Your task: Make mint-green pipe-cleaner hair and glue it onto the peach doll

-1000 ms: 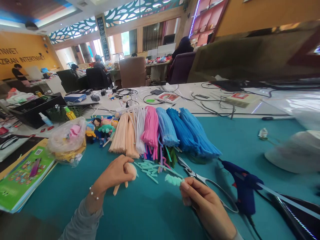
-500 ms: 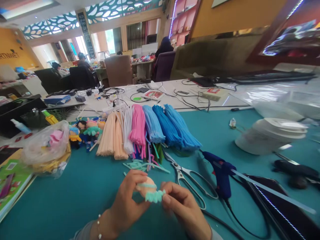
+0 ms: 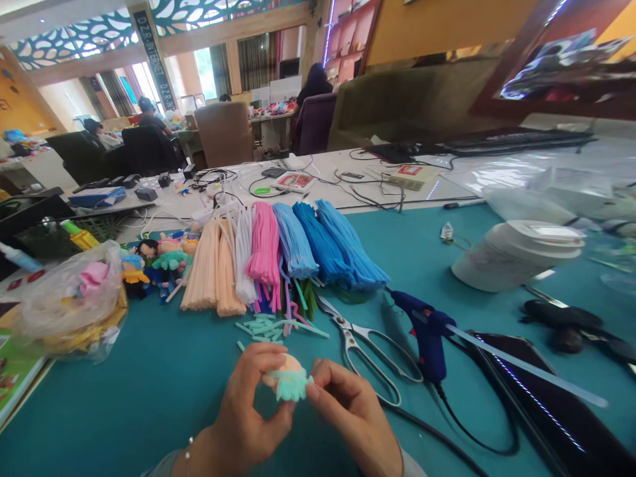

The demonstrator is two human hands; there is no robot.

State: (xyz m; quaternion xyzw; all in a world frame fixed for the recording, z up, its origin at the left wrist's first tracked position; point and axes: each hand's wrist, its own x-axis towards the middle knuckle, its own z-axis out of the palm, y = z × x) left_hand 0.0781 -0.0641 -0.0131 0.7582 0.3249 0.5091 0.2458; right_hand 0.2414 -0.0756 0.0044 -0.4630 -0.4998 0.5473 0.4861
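Observation:
Between thumb and fingers, my left hand (image 3: 248, 401) holds a small round peach piece (image 3: 289, 363) with a ruffled mint-green strip (image 3: 292, 384) across its front. My right hand (image 3: 350, 411) pinches the right end of that strip, thumb and forefinger pressed together. Just beyond the hands lie loose mint-green stems (image 3: 265, 326). Open-bladed silver scissors (image 3: 365, 348) rest to the right of them, beside a blue glue gun (image 3: 430, 338) with a long clear stick in it.
Bundles of peach (image 3: 201, 271), white, pink (image 3: 263, 245) and blue stems (image 3: 348, 252) lie ahead. Small dolls (image 3: 169, 262) and a plastic bag (image 3: 69, 285) are at left. A white tub (image 3: 517, 255) and a black tablet-like slab (image 3: 536, 397) stand or lie right. People sit far behind.
The peach piece has turned and shifted slightly left, and the mint strip now lies closer against it. My right hand has moved left with the strip's end. The camera view has shifted right.

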